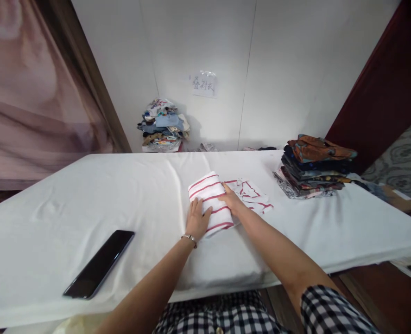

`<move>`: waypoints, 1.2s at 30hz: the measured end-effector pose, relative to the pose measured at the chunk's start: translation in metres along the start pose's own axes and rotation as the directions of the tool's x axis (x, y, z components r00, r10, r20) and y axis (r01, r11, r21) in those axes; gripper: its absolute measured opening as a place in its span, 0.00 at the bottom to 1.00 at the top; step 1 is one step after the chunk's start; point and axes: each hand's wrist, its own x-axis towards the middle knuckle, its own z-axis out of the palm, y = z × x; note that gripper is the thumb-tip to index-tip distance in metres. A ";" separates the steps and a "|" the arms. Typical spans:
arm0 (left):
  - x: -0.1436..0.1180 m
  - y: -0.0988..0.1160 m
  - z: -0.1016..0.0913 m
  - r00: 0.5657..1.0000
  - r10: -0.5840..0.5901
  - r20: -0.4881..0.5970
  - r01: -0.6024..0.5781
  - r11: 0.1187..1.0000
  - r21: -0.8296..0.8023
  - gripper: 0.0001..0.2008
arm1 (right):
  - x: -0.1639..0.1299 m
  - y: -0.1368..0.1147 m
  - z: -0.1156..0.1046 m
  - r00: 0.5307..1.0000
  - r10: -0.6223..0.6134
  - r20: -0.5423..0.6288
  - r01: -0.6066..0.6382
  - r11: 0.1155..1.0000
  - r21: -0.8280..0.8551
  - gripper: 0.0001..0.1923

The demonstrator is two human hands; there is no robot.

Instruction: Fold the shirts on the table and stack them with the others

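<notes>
A white shirt with red stripes [210,191] lies on the white-covered table in front of me, its left part folded into a flat panel. More of the same striped cloth [252,195] spreads out crumpled to the right of that panel. My left hand [197,219] rests on the panel's lower left side, fingers stretched and thumb apart, with a bracelet on the wrist. At the right edge of the panel, my right hand [230,199] grips the cloth, its fingers partly hidden under or behind it.
A black phone [100,264] lies at the table's left front. Folded dark clothes [312,169] are stacked on the right. Behind the table's far edge stands a heap of clothes [164,125]. A handwritten paper sign [204,84] hangs on the wall; a pink curtain [34,93] is left.
</notes>
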 end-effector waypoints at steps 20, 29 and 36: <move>0.090 0.008 -0.030 0.964 0.172 0.201 -0.229 0.924 0.306 0.30 | -0.139 0.029 -0.059 0.915 0.250 -0.317 -0.187 0.958 0.215 0.24; 0.157 0.025 0.005 0.858 0.153 0.490 -0.352 0.870 0.345 0.40 | -0.128 0.014 -0.030 0.911 0.410 0.042 -0.379 0.793 0.478 0.14; 0.175 0.030 0.007 0.808 0.227 0.544 -0.452 0.832 0.323 0.43 | -0.108 0.026 -0.020 0.894 0.449 0.008 -0.433 0.858 0.277 0.17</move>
